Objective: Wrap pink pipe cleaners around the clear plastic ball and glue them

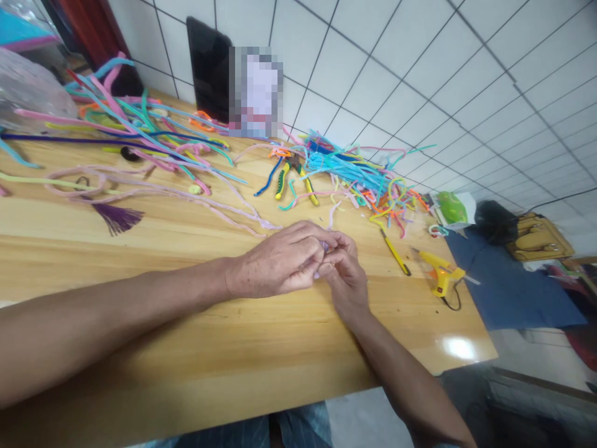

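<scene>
Both hands meet over the middle of the wooden table [140, 348]. My left hand [280, 261] has its fingers curled and pinched round a small pale purple piece [325, 246], likely a pipe cleaner bit. My right hand [344, 274] is closed against the same piece from the right. Most of the piece is hidden between the fingers. A long pale pink pipe cleaner [224, 208] lies on the table just left of my hands.
Heaps of coloured pipe cleaners lie at the back left [140, 124] and back centre [354, 171]. Yellow-handled pliers [291, 177], a yellow cutter [394, 252] and a yellow glue gun [441, 274] lie to the right. A purple tassel [119, 218] lies left. A tiled wall stands behind.
</scene>
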Motion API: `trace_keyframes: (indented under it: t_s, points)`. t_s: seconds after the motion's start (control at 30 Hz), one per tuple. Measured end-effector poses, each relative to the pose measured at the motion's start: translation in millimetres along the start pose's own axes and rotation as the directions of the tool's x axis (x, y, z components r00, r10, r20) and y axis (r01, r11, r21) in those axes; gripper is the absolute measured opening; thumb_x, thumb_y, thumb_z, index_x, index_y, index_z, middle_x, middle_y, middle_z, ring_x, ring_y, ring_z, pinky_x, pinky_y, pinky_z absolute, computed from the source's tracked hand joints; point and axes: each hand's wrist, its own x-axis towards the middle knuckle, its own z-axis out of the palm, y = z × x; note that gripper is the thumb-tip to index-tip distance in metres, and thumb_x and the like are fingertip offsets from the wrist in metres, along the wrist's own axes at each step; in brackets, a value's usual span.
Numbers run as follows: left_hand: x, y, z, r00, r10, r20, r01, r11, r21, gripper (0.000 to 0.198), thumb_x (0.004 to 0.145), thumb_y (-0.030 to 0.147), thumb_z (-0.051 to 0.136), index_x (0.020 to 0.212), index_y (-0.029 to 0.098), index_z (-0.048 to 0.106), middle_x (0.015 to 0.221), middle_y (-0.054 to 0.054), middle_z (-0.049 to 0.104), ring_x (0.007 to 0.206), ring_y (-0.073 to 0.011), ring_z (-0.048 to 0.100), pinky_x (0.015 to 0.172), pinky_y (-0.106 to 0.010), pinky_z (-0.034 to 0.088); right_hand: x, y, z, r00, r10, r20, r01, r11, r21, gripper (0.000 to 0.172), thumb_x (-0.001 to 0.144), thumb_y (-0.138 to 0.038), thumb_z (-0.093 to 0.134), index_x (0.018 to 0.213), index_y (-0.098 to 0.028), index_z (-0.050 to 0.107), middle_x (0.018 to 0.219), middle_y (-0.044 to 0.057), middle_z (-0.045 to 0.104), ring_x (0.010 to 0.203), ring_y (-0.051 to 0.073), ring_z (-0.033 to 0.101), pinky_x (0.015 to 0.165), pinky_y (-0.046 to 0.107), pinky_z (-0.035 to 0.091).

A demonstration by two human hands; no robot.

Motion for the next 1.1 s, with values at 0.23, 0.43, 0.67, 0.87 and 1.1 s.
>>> trace_keyframes:
  t_s: [0.23, 0.43, 0.67, 0.87, 1.1]
  points:
    - [-10.7, -6.4, 2.7, 0.946, -0.254, -0.203, 0.248, 0.967, -0.054, 0.011, 0.109, 0.022, 0.05, 0.1, 0.022, 0.056, 0.133, -0.012, 0.072, 0.133, -0.0245, 0.067, 0.112, -0.046, 0.057, -1.7, -0.7, 2.6, 1.0, 0.022, -0.017, -0.021, 1.0, 0.002, 0.024, 0.104, -0.049, 0.07, 0.09, -0.031, 0.076, 0.133, 0.006, 0.061, 0.132, 0.027, 0.058, 0.116, 0.053, 0.048]
    - [-15.6, -20.1, 2.9, 0.852, -0.412, -0.323, 0.422, 0.906, -0.042, 0.014, 0.112, 0.026, 0.047, 0.112, 0.022, 0.061, 0.137, -0.011, 0.069, 0.137, -0.0236, 0.064, 0.12, -0.047, 0.051, -3.2, 0.4, 4.3, 0.998, 0.034, -0.044, -0.035, 0.999, -0.01, 0.024, 0.104, -0.049, 0.07, 0.089, -0.03, 0.076, 0.134, 0.006, 0.062, 0.132, 0.027, 0.059, 0.115, 0.051, 0.049]
    - [-22.6, -4.8, 14.1, 0.958, -0.268, -0.102, 0.274, 0.961, 0.046, 0.083, 0.085, 0.066, 0.085, 0.146, 0.022, 0.051, 0.149, -0.021, 0.058, 0.152, -0.0419, 0.05, 0.124, -0.065, 0.048, -1.6, -5.2, 0.6, 0.998, 0.058, -0.038, -0.058, 0.998, 0.0, 0.024, 0.107, -0.049, 0.065, 0.094, -0.032, 0.077, 0.136, 0.005, 0.062, 0.134, 0.025, 0.059, 0.119, 0.05, 0.048]
    - [-25.5, -1.4, 24.6, 0.935, -0.347, -0.069, 0.353, 0.922, 0.156, 0.096, 0.081, 0.038, 0.094, 0.159, 0.026, 0.039, 0.162, -0.023, 0.046, 0.157, -0.0435, 0.045, 0.125, -0.067, 0.047, 0.5, -8.7, -2.2, 0.998, 0.048, -0.043, -0.047, 0.999, 0.007, 0.036, 0.111, -0.057, 0.051, 0.108, -0.035, 0.08, 0.139, 0.005, 0.066, 0.137, 0.027, 0.061, 0.119, 0.053, 0.049]
    - [-25.4, -12.0, 23.1, 0.96, -0.256, -0.112, 0.264, 0.963, 0.063, 0.08, 0.092, 0.034, 0.08, 0.158, 0.022, 0.037, 0.154, -0.022, 0.055, 0.15, -0.039, 0.054, 0.123, -0.065, 0.05, 1.5, -4.4, -1.0, 0.999, 0.002, -0.053, -0.004, 0.999, -0.049, 0.02, 0.107, -0.04, 0.065, 0.126, -0.036, 0.072, 0.144, 0.005, 0.068, 0.142, 0.026, 0.059, 0.124, 0.054, 0.044]
